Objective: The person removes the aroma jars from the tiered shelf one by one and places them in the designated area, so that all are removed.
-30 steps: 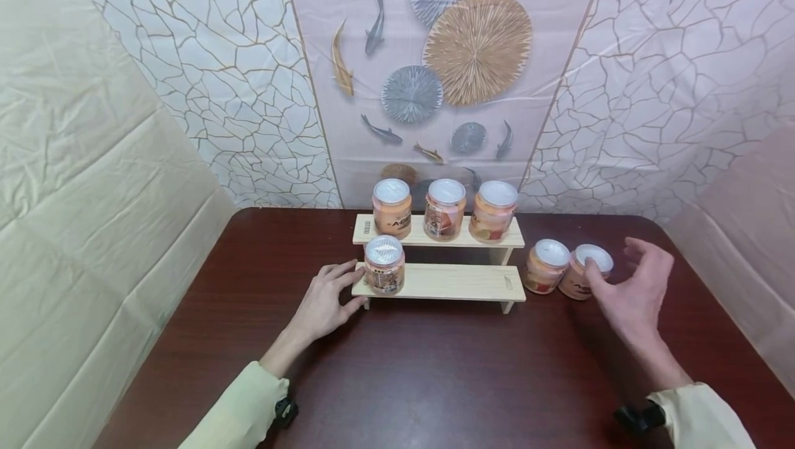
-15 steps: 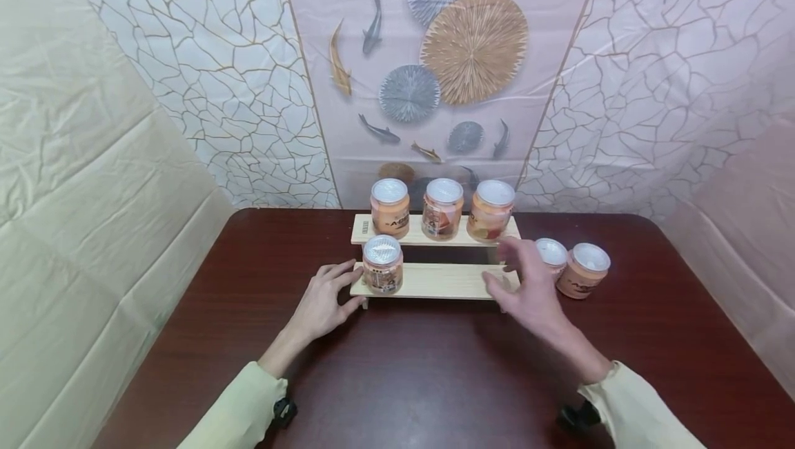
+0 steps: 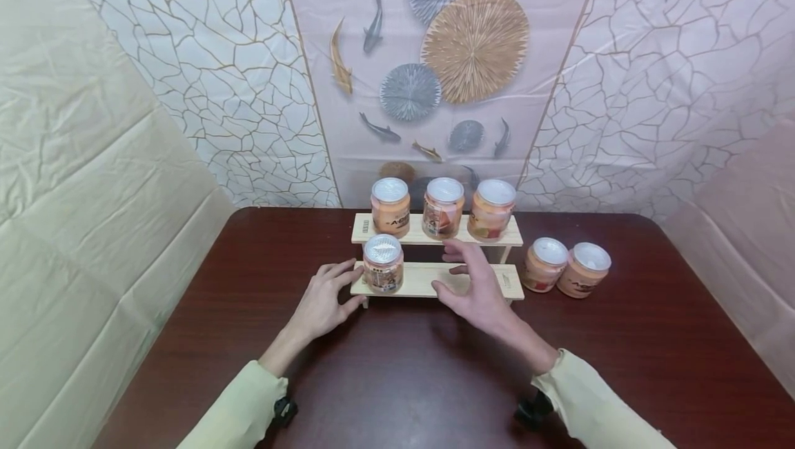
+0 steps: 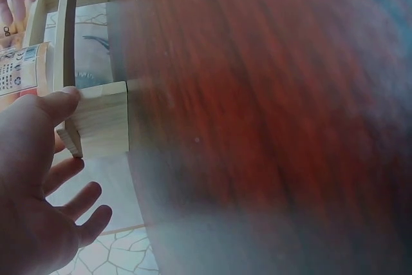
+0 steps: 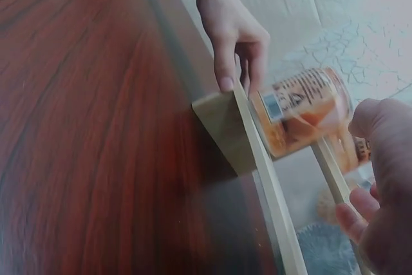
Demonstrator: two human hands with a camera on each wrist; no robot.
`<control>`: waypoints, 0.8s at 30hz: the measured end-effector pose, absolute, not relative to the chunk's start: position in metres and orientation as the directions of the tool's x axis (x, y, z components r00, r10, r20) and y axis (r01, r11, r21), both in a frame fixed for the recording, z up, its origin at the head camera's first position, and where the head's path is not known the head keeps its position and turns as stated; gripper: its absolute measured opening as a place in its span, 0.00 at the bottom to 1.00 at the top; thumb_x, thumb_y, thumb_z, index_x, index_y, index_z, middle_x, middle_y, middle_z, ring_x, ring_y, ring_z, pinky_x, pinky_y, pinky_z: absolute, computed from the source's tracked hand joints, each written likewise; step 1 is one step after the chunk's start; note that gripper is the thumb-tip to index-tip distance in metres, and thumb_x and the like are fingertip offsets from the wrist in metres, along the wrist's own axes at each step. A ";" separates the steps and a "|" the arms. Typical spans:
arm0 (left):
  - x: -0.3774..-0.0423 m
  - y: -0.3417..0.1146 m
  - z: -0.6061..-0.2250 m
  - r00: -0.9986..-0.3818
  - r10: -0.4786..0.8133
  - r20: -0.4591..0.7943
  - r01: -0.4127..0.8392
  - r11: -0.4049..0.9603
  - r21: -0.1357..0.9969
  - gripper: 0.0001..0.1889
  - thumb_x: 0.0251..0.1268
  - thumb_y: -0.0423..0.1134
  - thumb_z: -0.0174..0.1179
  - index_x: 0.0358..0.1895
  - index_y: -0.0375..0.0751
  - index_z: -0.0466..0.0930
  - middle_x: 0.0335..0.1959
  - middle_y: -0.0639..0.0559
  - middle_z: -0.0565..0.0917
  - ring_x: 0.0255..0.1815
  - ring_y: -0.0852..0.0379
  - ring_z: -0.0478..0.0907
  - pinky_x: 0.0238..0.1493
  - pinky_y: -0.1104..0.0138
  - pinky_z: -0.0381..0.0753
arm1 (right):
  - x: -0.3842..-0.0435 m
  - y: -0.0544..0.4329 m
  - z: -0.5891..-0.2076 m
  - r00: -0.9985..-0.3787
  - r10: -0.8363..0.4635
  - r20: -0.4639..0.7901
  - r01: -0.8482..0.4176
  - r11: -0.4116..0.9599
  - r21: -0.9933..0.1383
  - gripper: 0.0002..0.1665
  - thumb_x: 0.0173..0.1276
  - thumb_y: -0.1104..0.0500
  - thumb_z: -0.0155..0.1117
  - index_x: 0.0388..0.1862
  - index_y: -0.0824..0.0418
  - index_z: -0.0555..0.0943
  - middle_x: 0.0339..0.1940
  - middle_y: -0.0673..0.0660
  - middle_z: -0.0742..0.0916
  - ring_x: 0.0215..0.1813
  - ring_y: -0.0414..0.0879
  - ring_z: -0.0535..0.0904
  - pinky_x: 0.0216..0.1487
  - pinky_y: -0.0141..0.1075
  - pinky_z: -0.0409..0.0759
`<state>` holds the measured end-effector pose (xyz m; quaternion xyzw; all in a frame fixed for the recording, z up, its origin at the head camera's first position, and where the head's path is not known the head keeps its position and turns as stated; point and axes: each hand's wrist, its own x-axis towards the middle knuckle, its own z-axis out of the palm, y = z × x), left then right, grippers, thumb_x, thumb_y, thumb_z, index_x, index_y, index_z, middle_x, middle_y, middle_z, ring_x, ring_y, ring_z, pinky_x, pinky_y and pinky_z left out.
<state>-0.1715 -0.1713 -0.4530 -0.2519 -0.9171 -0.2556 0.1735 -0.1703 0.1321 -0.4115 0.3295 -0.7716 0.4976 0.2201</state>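
My left hand (image 3: 321,302) pinches the left end of the lower tier of a two-tier wooden shelf (image 3: 435,280), thumb at the front edge and a finger behind. Right beside it on that tier stands a jar (image 3: 383,270) of orange fruit with a clear lid; its printed label shows in the right wrist view. Above the lower tier, right of this jar, my right hand (image 3: 478,292) hovers with spread, slightly bent fingers and holds nothing. Along the upper tier stand three similar jars: a left one (image 3: 390,214), a middle one (image 3: 443,214) and a right one (image 3: 492,216).
Two more jars, a nearer-in one (image 3: 544,270) and an outer one (image 3: 584,275), stand close together on the dark wooden table (image 3: 397,380), right of the shelf. A patterned cloth (image 3: 248,90) hangs behind the table. Pale cloth flanks both sides.
My right hand has moved left from the two jars on the table to above the lower tier, its fingers holding nothing. My left hand stays on the shelf end, and the jars stand as before.
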 end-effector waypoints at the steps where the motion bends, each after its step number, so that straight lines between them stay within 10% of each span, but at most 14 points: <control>1: -0.171 -0.171 -0.453 -0.812 0.374 0.448 0.552 0.742 0.382 0.26 0.56 0.41 0.75 0.59 0.38 0.83 0.63 0.37 0.78 0.58 0.36 0.74 0.50 0.40 0.73 | -0.170 0.129 -0.412 -0.693 -0.287 0.661 -0.721 0.283 -0.632 0.42 0.51 0.74 0.75 0.66 0.70 0.70 0.54 0.69 0.77 0.51 0.66 0.81 0.43 0.54 0.82; 24: -0.172 -0.170 -0.452 -0.805 0.381 0.455 0.559 0.746 0.363 0.25 0.56 0.41 0.75 0.58 0.38 0.84 0.62 0.37 0.79 0.57 0.36 0.75 0.51 0.40 0.74 | -0.169 0.080 -0.411 -0.778 -0.273 0.566 -0.623 0.219 -0.751 0.44 0.50 0.73 0.78 0.66 0.71 0.68 0.57 0.71 0.74 0.56 0.67 0.78 0.46 0.55 0.82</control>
